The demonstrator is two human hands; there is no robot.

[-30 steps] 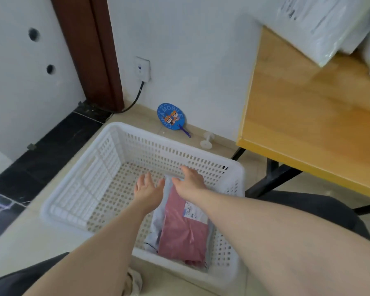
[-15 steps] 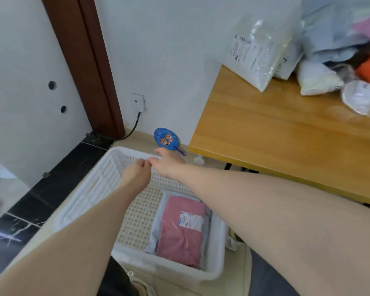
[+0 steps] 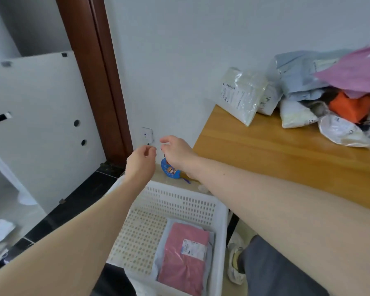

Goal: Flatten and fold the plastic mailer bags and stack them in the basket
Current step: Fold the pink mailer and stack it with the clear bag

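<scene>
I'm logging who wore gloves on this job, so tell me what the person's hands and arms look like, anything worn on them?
No gloves. The left hand and right hand are bare, and both forearms are uncovered as far as the picture shows, with no sleeve in view. I see no watch, ring or bracelet on either. Lower down, dark grey trousers and a white shoe show.

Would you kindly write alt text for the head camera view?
Both hands, left hand and right hand, are raised empty above a white basket holding a folded pink mailer. Unfolded mailer bags are piled on the wooden table to the right.
</scene>
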